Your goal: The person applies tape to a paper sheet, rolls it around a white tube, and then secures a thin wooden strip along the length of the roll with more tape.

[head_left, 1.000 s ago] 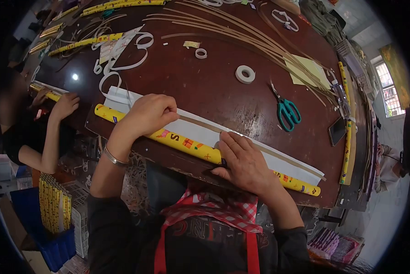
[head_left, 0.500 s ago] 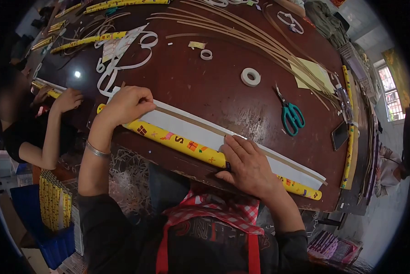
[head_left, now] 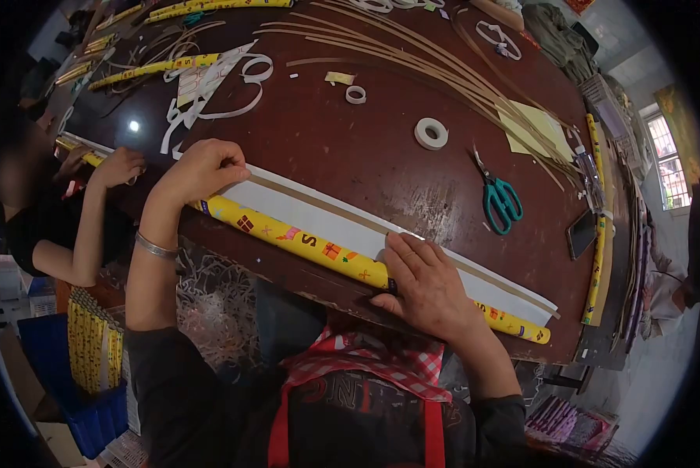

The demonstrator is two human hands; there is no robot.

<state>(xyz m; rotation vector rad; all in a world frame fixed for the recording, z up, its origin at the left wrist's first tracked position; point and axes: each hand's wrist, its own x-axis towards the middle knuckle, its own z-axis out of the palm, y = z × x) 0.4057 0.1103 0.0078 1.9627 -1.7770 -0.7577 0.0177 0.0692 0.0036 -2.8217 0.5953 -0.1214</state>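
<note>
Wears a black top (head_left: pixel 358 441), with dark sleeves (head_left: pixel 164 366) ending near the elbows and leaving both forearms (head_left: pixel 151 292) bare. Bears large block lettering (head_left: pixel 348 398) across the chest, dull red and grey, partly covered and too dim to read whole. Has an apron (head_left: pixel 365 373) in red-and-white check, gathered into creased folds, with red and white patterning farther out, too crumpled to make out. Shows two flat, plain red straps (head_left: pixel 433 437), one on each side of the chest. Includes a silver-coloured bangle (head_left: pixel 156 247), smooth and rounded, round the left forearm near the bare left hand (head_left: pixel 200 168). Likewise bare at the right hand (head_left: pixel 424 285).
</note>
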